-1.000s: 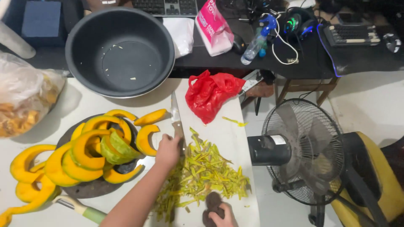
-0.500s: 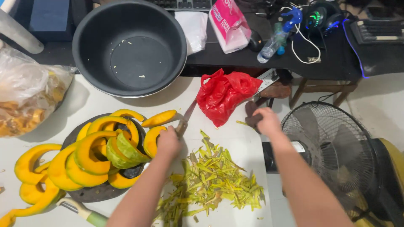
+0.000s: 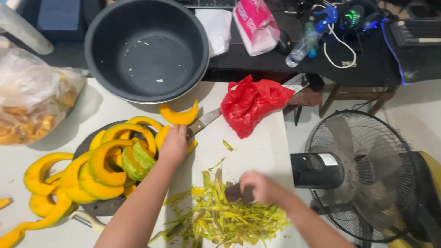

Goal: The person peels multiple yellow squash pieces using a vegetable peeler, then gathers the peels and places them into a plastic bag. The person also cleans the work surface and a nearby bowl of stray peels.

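On the table [image 3: 275, 147], left hand [image 3: 173, 146] is closed round the knife [image 3: 202, 122] handle; right hand [image 3: 255, 187] grips a dark scrap over the peels [image 3: 225, 220]. Peels look light, floppy, probably slippery, so scoop from underneath.

Left hand [image 3: 173, 145] curled shut in a grip, forearm extended; right hand [image 3: 255, 186] blurred, seemingly clenched.

The white rectangular table [image 3: 271, 151] fills the lower left and centre of the frame. Lying directly on it:

- upper left: clear plastic bag of orange scraps [image 3: 32, 101];
- upper centre: large dark round metal bowl [image 3: 147, 48];
- left: dark round cutting board [image 3: 108, 206] under peeled orange pumpkin slices [image 3: 96, 170];
- centre right: crumpled red plastic bag [image 3: 252, 104];
- bottom centre: heap of green-yellow peel strips [image 3: 220, 220].
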